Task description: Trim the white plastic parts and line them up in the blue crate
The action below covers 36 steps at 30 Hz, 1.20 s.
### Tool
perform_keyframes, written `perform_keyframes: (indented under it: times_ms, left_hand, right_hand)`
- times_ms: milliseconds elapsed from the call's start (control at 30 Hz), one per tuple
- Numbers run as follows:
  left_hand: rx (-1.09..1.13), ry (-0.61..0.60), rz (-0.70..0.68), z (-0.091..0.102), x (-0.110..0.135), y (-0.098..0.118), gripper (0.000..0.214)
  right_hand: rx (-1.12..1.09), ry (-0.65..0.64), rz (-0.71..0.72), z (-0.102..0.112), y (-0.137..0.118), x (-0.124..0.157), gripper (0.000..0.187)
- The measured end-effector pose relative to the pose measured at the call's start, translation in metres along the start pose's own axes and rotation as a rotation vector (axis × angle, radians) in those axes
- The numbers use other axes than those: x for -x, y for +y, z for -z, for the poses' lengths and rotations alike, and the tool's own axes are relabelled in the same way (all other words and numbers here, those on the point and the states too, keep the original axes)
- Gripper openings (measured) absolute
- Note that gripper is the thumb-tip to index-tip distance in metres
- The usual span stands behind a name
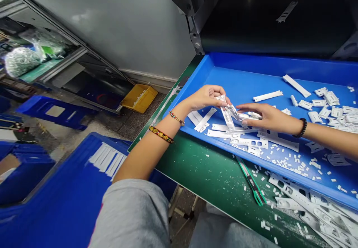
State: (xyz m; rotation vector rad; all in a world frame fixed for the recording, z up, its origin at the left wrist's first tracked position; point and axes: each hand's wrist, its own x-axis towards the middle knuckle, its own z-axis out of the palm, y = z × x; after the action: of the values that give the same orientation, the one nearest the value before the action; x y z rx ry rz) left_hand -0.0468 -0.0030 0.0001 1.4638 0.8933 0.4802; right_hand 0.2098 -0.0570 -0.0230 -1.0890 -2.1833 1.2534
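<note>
My left hand (pixel 208 96) is over the near left part of a blue tray (pixel 243 77), its fingers pinched on a slotted white plastic strip (pixel 228 118) that hangs tilted downward. Close beside it, my right hand (pixel 258 115) is closed around a small white plastic piece (pixel 254 115) showing between thumb and fingers. The two hands nearly meet, and whether the held parts touch I cannot tell. Below them in the tray lie several flat white strips (pixel 250 142). Small white clip-like parts (pixel 332 99) are heaped at the tray's right side.
A green-handled cutter (pixel 251 181) lies on the green table (pixel 192 166). Long white parts (pixel 316 210) pile up at front right, among scattered white scraps. Above the tray's back is a dark conveyor belt (pixel 251 28). Another blue tray (pixel 69 188) with white strips sits left; a yellow bin (pixel 141 98) stands behind.
</note>
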Motion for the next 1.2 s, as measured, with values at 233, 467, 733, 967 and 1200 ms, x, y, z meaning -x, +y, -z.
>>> perform_keyframes:
  times_ms: [233, 467, 733, 967, 1200]
  left_hand:
    - [-0.013, -0.026, -0.067, -0.002, 0.001, 0.002, 0.032]
    - [-0.257, 0.47, -0.154, 0.023, 0.008, -0.001, 0.026]
    - [-0.931, 0.122, 0.241, 0.044, 0.045, -0.004, 0.03]
    - [-1.208, -0.017, 0.291, 0.036, 0.048, -0.018, 0.026]
    - [-0.981, -0.024, 0.143, 0.029, 0.043, -0.001, 0.024]
  right_hand:
    - [-0.011, 0.012, -0.041, -0.001, -0.014, 0.006, 0.041]
    - [-0.135, 0.143, -0.175, 0.022, -0.036, 0.012, 0.046]
    - [-0.239, 0.207, -0.163, 0.029, -0.034, 0.011, 0.04]
    - [-0.301, 0.206, -0.109, 0.028, -0.041, 0.011, 0.017]
    - [-0.322, 0.181, -0.077, 0.03, -0.043, 0.015, 0.032]
